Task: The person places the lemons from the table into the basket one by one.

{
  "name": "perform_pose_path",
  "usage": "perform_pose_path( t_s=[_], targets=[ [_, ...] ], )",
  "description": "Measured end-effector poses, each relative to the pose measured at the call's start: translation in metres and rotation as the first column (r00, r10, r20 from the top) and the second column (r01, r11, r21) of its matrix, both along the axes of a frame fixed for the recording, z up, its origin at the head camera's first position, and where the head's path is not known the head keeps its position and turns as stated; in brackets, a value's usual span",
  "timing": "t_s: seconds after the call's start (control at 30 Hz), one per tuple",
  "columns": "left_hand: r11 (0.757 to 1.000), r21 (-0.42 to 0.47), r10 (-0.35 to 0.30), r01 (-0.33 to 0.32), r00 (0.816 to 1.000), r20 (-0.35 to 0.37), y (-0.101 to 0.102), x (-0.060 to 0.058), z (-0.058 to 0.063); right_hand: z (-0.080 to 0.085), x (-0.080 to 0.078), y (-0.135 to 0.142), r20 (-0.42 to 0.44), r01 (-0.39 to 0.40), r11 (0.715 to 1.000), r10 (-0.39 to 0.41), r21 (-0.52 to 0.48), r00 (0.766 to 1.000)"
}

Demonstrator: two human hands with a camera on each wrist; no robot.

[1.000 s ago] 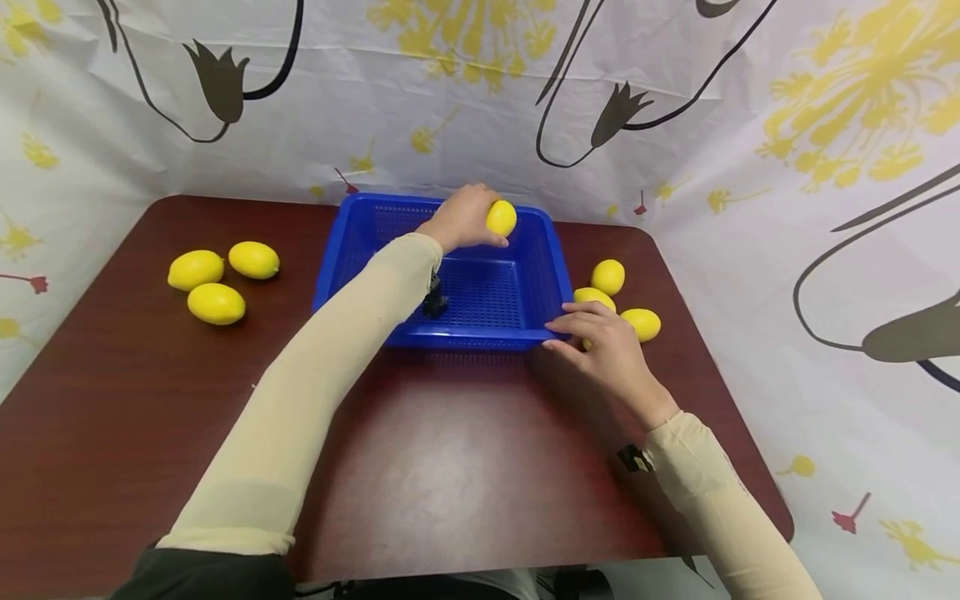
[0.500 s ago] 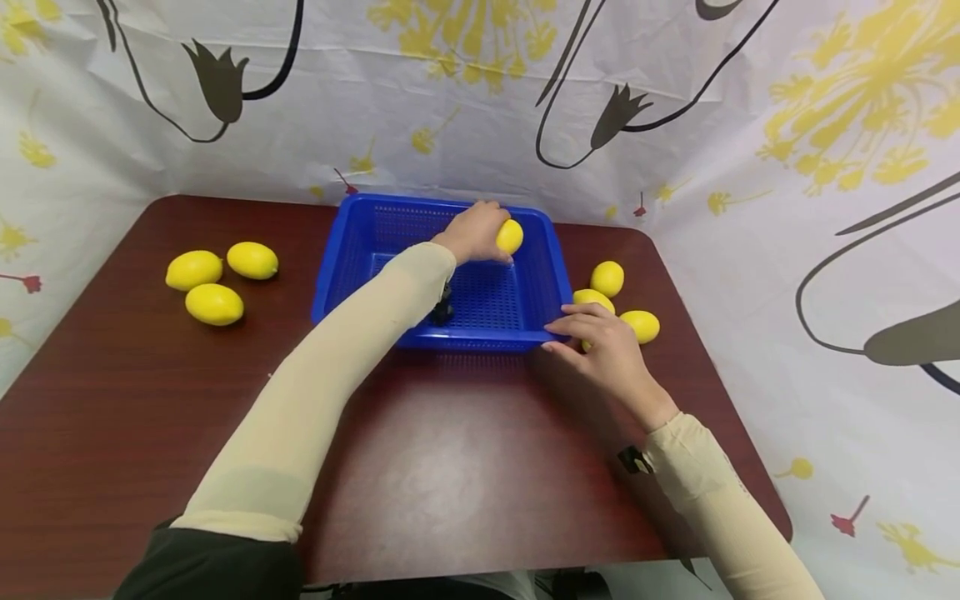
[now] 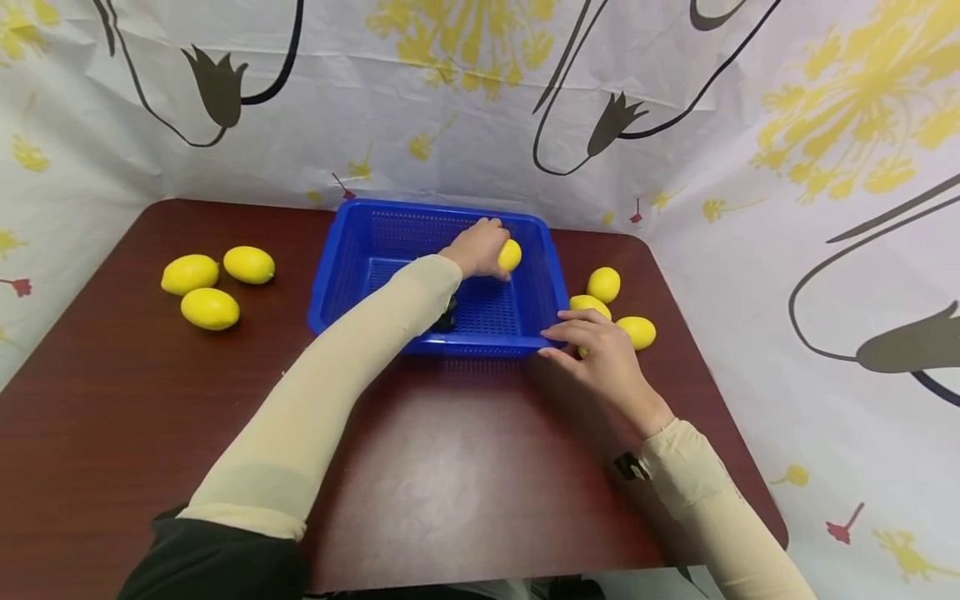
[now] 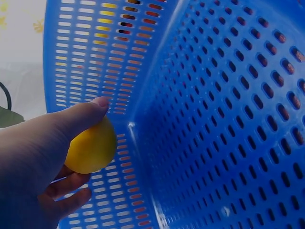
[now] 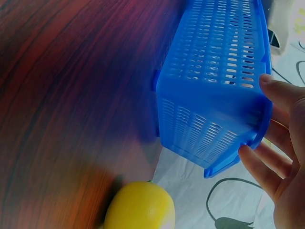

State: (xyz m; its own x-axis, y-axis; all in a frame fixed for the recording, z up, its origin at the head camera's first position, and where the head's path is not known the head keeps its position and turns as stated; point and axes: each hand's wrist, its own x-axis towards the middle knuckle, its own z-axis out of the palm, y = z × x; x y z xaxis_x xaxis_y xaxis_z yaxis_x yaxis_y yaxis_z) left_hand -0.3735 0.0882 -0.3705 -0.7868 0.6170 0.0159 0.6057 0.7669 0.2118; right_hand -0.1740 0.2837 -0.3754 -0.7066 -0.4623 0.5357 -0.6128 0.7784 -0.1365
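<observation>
My left hand (image 3: pixel 480 247) holds a yellow lemon (image 3: pixel 510 255) inside the blue basket (image 3: pixel 322 287), toward its right side. In the left wrist view, the thumb lies over the lemon (image 4: pixel 93 147) and the fingers are behind it, with perforated basket walls around. My right hand (image 3: pixel 603 358) grips the near right corner of the basket. The right wrist view has the thumb on the rim of the basket (image 5: pixel 214 95) and fingers bent round the corner. Several lemons (image 3: pixel 637 332) lie beside that corner, one of them partly hidden by the right hand.
Three lemons (image 3: pixel 211 309) sit together on the left of the dark red-brown table (image 3: pixel 420 492). A printed white cloth (image 3: pixel 285 167) hangs behind the table and along its sides. A small black device (image 3: pixel 446 317) shows under the left wrist.
The left hand has moved down and slightly toward me, taking the lemon lower into the basket. The right hand has kept its hold on the corner.
</observation>
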Motion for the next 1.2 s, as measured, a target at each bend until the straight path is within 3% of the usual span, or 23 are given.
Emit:
perform_pose_path(
  t_s=[0.43,0.73,1.2],
  targets=[
    [0.999,-0.036,0.004,-0.003,0.999,0.031,0.006,0.002,-0.011,-0.001,-0.001,0.001,0.001,-0.001,1.000,0.001,0.001,1.000],
    [1.000,-0.009,0.018,-0.018,0.999,0.035,0.009,0.001,-0.014,0.000,-0.001,0.001,0.008,0.003,1.000,-0.003,0.009,1.000],
    [0.999,-0.040,0.031,-0.030,0.999,0.043,0.015,0.001,-0.018,-0.005,-0.002,0.004,-0.010,-0.007,1.000,0.007,-0.013,1.000]
  ],
)
